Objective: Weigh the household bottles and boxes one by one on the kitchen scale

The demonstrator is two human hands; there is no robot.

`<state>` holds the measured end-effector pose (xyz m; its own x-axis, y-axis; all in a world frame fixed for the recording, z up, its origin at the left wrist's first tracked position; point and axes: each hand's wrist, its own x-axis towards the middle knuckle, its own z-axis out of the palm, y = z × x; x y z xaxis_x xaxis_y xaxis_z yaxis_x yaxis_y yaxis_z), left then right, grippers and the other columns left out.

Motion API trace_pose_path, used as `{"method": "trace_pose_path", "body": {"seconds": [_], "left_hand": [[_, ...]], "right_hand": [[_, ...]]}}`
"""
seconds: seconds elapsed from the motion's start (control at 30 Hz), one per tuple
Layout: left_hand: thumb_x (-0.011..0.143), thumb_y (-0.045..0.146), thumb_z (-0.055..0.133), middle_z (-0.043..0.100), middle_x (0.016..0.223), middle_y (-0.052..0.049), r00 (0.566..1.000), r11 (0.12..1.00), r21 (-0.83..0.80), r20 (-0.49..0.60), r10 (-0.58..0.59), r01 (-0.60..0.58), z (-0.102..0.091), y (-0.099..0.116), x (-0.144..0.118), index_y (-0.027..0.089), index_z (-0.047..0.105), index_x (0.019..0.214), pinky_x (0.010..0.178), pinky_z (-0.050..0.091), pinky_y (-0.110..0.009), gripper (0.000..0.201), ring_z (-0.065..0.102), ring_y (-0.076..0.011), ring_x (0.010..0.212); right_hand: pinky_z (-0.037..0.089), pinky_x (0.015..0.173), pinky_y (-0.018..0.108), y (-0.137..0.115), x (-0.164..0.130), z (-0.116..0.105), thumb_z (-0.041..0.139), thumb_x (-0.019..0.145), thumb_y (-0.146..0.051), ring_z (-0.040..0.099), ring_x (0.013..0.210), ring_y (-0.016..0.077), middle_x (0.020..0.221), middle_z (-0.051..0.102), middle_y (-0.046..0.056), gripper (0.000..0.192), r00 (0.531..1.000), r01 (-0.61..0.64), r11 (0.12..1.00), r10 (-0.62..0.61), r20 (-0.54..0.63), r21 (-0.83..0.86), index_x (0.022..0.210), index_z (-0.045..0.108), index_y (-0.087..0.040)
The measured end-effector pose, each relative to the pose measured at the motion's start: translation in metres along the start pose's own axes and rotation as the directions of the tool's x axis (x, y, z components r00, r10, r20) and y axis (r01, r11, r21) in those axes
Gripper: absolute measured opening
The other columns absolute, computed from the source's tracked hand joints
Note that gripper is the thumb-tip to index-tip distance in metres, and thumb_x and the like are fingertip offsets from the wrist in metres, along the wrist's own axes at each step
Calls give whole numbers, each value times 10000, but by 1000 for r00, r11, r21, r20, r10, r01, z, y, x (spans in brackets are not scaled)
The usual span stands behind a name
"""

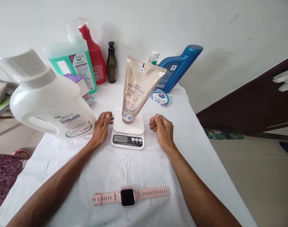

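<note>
A gold squeeze tube (138, 86) stands cap-down on the white platform of a digital kitchen scale (127, 140), leaning slightly to the right. The scale's grey display shows no readable figure. My left hand (102, 127) rests on its side at the scale's left edge, with nothing in it and its fingers partly stretched toward the platform. On the other side, a little apart from the scale, my right hand (161, 129) lies with fingers curled in and thumb over them, nothing visible in it. Neither hand touches the tube.
A large white detergent jug (51, 104) stands close by my left forearm. Behind are a green liquid bottle (84, 69), a red bottle (96, 60), a dark pump bottle (111, 64), a blue bottle (176, 69) and a soap pack (161, 97). A pink smartwatch (128, 197) lies in front.
</note>
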<state>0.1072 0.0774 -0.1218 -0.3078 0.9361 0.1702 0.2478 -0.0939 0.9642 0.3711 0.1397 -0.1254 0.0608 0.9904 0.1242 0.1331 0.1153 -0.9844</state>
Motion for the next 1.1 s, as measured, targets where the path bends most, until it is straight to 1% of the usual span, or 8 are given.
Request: {"method": "trace_pose_path", "body": {"seconds": [0.27,0.53,0.63,0.73,0.8,0.87,0.97,1.1], "left_hand": [[1005,806,393,703,1226,-143,1000,1000,10,-1,3,-3,0,4,0,195,657,1172,931,616,-434,687,722,-267,1081],[1003,807,401,708,1212,-148,1000,1000,18,-2,3,-3,-1,5,1,191,648,1164,939,615,-441,683,731,-272,1085],[993,819,404,699,1260,-163,1000,1000,27,1,-7,7,-1,9,-1,189,632,1201,962,610,-457,702,724,-281,1118],[987,826,404,643,1408,-191,1000,999,36,-9,12,-12,-1,16,-5,199,574,1348,1084,563,-498,743,675,-302,1270],[1003,809,387,561,1538,-206,999,997,54,-9,47,-46,-1,22,-9,213,505,1460,1202,474,-538,760,584,-318,1424],[1017,784,390,477,1629,-212,997,993,82,8,83,-83,-1,31,-12,226,439,1539,1275,383,-571,765,482,-330,1534],[986,749,525,391,1694,-215,985,976,137,46,167,-172,2,49,-11,247,357,1609,1299,336,-595,817,393,-354,1600],[801,663,830,365,1700,-215,956,917,271,49,290,-292,16,83,5,278,289,1642,1275,360,-603,1072,392,-398,1591]], "right_hand": [[472,551,265,-1,-1,-3,647,967,-653,606,614,143,722,668,21,478,999,-9,999,10,31,-31,788,687,-211],[469,547,266,-3,2,-1,632,948,-619,607,609,147,711,665,23,446,999,-15,999,16,37,-39,765,657,-214],[472,552,272,-8,3,-1,626,934,-623,591,592,146,696,652,20,452,999,-19,1000,20,38,-25,735,631,-217],[477,551,277,-13,4,0,619,919,-640,573,577,143,696,654,22,467,999,-26,1000,26,44,-1,710,606,-223],[480,547,278,-15,5,-1,613,913,-648,569,572,145,687,655,22,472,999,-24,1000,24,48,10,699,599,-228],[483,551,279,-16,5,-1,598,921,-637,572,573,148,675,647,20,464,999,-15,1000,14,50,18,695,591,-232],[484,568,282,-16,5,-2,550,952,-598,576,591,154,695,649,23,444,998,4,1000,-5,59,6,693,560,-238],[483,595,291,-13,6,-3,513,964,-587,576,610,166,712,662,31,435,997,34,999,-33,68,-15,700,546,-242]]}}
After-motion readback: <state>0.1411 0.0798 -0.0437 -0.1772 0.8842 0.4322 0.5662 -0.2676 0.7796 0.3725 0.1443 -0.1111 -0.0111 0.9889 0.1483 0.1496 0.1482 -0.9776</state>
